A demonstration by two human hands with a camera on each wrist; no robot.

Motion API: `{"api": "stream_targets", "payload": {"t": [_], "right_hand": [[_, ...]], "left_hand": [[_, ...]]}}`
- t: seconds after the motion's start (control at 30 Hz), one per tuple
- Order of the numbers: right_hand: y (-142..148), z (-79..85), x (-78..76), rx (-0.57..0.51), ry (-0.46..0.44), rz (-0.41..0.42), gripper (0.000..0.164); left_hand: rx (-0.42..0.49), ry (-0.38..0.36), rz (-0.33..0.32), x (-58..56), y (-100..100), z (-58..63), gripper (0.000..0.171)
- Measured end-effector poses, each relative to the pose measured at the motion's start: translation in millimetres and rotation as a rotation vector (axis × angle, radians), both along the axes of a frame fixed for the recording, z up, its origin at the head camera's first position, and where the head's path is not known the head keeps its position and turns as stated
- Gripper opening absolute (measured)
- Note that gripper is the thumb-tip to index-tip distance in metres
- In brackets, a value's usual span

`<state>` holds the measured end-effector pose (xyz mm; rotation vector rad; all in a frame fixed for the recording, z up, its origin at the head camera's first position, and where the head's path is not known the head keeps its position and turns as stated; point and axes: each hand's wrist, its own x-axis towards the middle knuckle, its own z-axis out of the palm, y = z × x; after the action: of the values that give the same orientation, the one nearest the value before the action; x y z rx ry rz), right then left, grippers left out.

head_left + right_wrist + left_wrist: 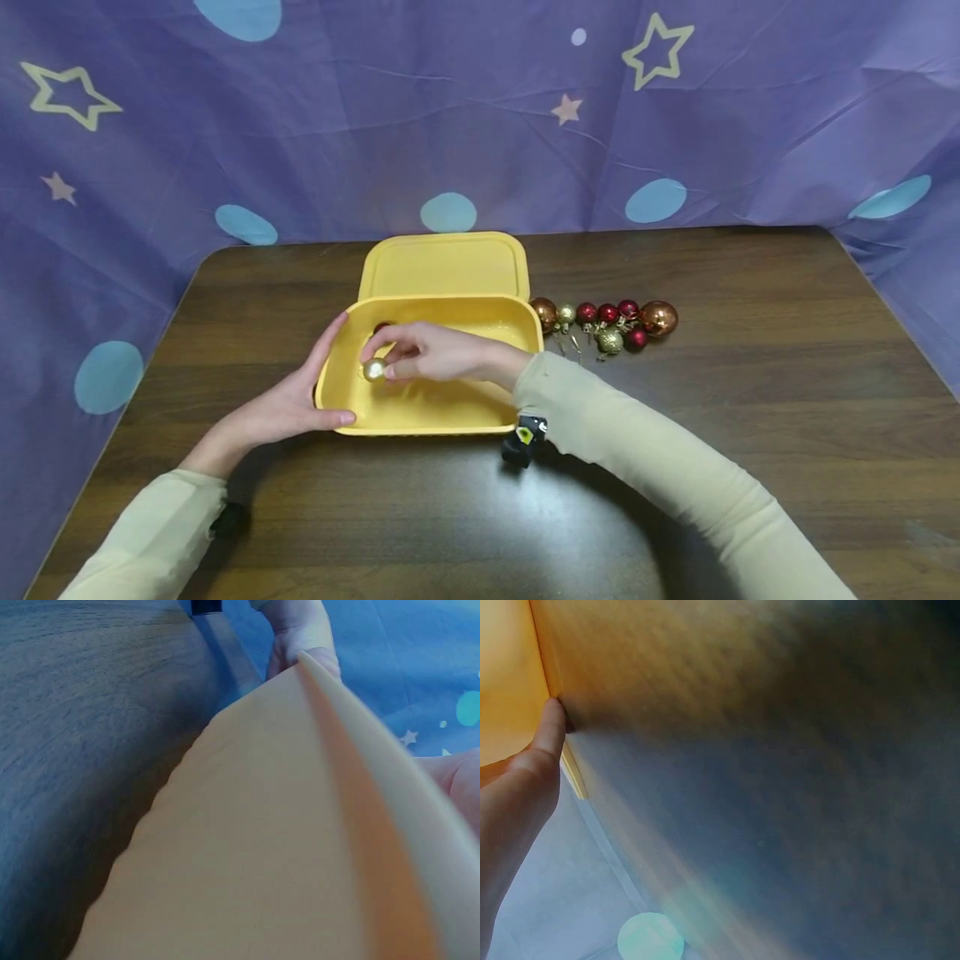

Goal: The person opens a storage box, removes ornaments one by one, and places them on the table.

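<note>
A yellow plastic box [442, 421] stands on the table with its top uncovered. My left hand [288, 404] holds the box's left front corner, thumb at the front rim and fingers along the left side. Over the inside of the box, my right hand [442, 354] pinches a small shiny gold Christmas ball [374, 369] between thumb and fingers. Behind those fingers a dark red ball [382, 327] partly shows inside the box. In the right wrist view, the box's wall [240, 825] fills the middle and hides most of my right hand.
Behind the box lies its yellow lid [446, 265]. To the right, several red, gold and copper Christmas balls sit clustered, among them a large copper ball [659, 318] and a textured gold ball [609, 340]. A purple curtain [480, 125] hangs behind the wooden table [787, 375].
</note>
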<state>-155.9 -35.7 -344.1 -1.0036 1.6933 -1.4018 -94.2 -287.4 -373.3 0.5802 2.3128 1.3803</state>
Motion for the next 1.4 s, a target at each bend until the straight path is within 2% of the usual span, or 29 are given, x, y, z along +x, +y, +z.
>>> {"api": "stream_targets", "payload": {"t": [0.5, 0.73, 0.9, 1.13, 1.4], "right_hand": [[41, 8.4, 1.1, -0.087, 0.144, -0.084, 0.030], [60, 14.1, 0.8, -0.100, 0.210, -0.159, 0.026], [76, 18.2, 0.4, -0.099, 0.276, -0.216, 0.025], [101, 18.6, 0.6, -0.058, 0.278, -0.309, 0.027], [128, 14.7, 1.3, -0.003, 0.285, -0.374, 0.028]], "left_hand": [[0.026, -0.009, 0.002, -0.2, -1, -2.7, 0.117], [0.040, -0.033, 0.004, -0.9, 0, -2.0, 0.117], [0.030, -0.025, 0.005, -0.9, 0, -2.2, 0.117], [0.037, -0.027, 0.002, -1.3, 0, -1.6, 0.117], [0.043, -0.029, -0.001, -1.3, -1, -1.7, 0.117]]}}
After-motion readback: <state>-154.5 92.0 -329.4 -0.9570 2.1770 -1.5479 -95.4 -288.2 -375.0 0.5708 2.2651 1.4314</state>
